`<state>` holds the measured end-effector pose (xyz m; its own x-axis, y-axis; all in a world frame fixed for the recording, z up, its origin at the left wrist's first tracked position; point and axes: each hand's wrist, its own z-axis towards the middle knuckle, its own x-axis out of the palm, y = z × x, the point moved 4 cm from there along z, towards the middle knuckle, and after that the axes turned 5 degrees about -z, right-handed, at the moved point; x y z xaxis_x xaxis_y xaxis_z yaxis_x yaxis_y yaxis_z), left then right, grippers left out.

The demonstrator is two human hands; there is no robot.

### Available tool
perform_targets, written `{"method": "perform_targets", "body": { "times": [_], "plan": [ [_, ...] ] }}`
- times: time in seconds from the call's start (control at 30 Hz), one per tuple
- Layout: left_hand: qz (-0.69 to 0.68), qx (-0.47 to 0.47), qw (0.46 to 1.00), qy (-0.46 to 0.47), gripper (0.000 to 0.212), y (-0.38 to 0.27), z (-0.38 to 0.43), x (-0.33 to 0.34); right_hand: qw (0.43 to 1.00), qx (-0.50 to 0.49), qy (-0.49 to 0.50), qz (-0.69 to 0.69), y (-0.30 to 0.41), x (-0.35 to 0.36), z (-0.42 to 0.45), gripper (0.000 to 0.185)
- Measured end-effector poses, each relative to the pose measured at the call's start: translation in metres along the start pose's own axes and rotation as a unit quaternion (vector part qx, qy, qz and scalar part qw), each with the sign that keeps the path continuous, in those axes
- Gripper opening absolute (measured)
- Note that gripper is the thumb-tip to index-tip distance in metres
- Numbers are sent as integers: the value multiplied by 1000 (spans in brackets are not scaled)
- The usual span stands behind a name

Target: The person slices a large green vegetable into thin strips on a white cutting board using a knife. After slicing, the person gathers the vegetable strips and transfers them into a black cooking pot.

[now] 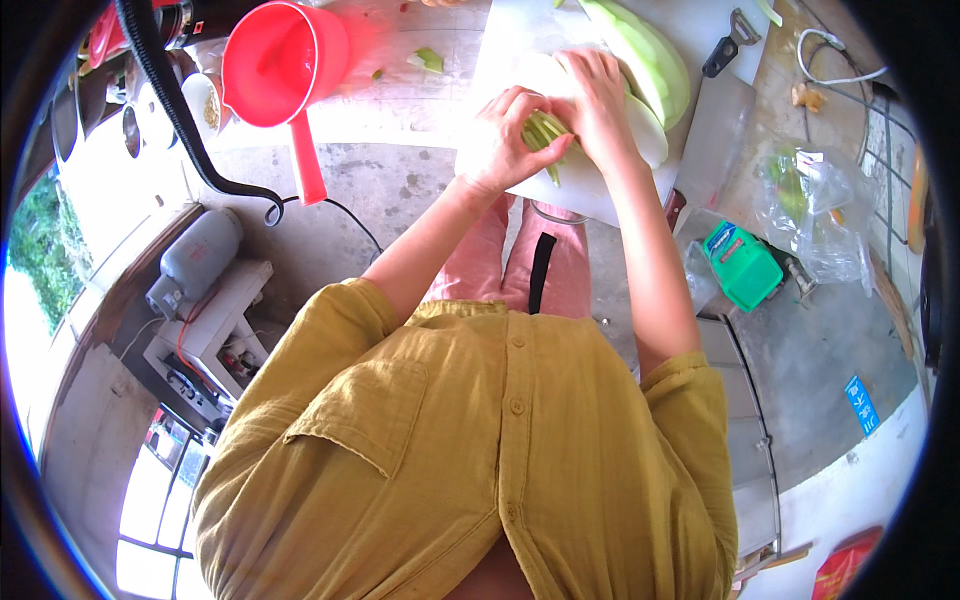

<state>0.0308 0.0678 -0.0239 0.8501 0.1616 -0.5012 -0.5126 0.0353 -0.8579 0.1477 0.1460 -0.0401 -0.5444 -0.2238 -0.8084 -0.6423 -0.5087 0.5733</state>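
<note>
Both hands meet over a white cutting board (577, 189) at the top centre. My left hand (506, 139) is curled around a small bundle of green vegetable strips (544, 135), with its thumb across them. Against the right side of the bundle lies my right hand (596, 101); its fingers are bent, and whether they grip the strips cannot be made out. Pale green melon or gourd pieces (649, 67) rest on the board just right of my right hand. A cleaver (716, 139) lies along the board's right edge, with a peeler (731, 45) above its blade.
A red plastic dipper (274, 67) stands at the upper left, its handle towards me. A leaf scrap (427, 60) lies between it and the board. To the right are a clear plastic bag (814, 202), a green plastic container (746, 270) and a ginger piece (808, 97).
</note>
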Motion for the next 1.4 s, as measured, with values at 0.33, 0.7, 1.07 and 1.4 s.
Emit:
{"method": "perform_targets", "body": {
  "times": [0.33, 0.7, 1.07, 1.4],
  "plan": [
    [18, -23, 999, 14, 37, -2, 3, 0, 988, 113, -105, 9, 8, -13, -24, 66],
    [24, -21, 996, 78, 62, -3, 22, 9, 980, 136, -70, 129, 6, -15, -41, 55],
    [56, -31, 996, 64, 53, -7, 29, 18, 970, 209, -100, -75, 0, -35, -61, 42],
    [120, 2, 991, 60, 55, -16, 34, 17, 955, 232, -180, -33, -8, -65, -87, 35]
  ]
}}
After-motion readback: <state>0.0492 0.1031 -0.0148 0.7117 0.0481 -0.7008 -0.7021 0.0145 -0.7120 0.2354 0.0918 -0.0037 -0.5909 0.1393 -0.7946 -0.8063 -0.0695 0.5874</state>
